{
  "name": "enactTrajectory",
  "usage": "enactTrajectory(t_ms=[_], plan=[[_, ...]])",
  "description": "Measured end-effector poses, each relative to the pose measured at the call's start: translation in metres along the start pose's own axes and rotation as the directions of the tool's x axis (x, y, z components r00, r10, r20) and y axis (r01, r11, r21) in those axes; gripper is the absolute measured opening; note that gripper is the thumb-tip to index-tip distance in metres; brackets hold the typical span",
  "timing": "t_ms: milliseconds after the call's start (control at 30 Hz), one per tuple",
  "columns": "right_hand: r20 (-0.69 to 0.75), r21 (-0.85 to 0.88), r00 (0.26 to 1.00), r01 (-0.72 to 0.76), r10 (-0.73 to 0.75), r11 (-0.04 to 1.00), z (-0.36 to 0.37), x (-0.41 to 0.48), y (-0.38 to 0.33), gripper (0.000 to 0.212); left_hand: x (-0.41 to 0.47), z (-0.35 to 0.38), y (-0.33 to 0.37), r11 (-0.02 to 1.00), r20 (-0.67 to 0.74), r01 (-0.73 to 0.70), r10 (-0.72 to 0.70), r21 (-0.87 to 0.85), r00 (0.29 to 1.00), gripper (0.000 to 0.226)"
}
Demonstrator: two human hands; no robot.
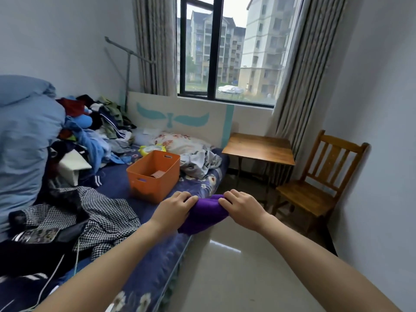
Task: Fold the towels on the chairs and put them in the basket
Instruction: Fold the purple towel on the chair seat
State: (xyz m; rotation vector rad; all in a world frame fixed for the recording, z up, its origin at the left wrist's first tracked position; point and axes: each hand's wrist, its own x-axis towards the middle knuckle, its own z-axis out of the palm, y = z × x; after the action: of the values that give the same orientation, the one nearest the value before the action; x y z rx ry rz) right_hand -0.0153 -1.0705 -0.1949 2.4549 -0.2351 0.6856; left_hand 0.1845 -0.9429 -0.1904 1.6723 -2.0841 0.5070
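Clothes heap (94, 127) at 9 o'clock on bed (117, 183). Orange basket (148, 183) on bed, 11 o'clock from your hands. Your left hand (174, 207), fingers curled, grasps purple towel (203, 216), bunched at bed edge between both hands. Your right hand (242, 209) grips its other end. Wooden chair (315, 194) at 3 o'clock.
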Motion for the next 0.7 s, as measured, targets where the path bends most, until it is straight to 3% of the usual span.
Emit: enactTrajectory(t_ms=[367, 700], plan=[[-0.055, 0.048, 0.998, 0.014, -0.011, 0.999, 0.112, 0.034, 0.137, 0.031, 0.131, 0.081, -0.058, 0.996, 0.026, 0.079, -0.080, 0.037, 0.996, 0.042], [0.022, 0.179, 0.998, 0.047, -0.052, 0.983, 0.254, 0.083, 0.164, 0.030, 0.160, 0.171, -0.154, 0.961, 0.188, 0.276, -0.275, 0.024, 0.943, 0.037]])
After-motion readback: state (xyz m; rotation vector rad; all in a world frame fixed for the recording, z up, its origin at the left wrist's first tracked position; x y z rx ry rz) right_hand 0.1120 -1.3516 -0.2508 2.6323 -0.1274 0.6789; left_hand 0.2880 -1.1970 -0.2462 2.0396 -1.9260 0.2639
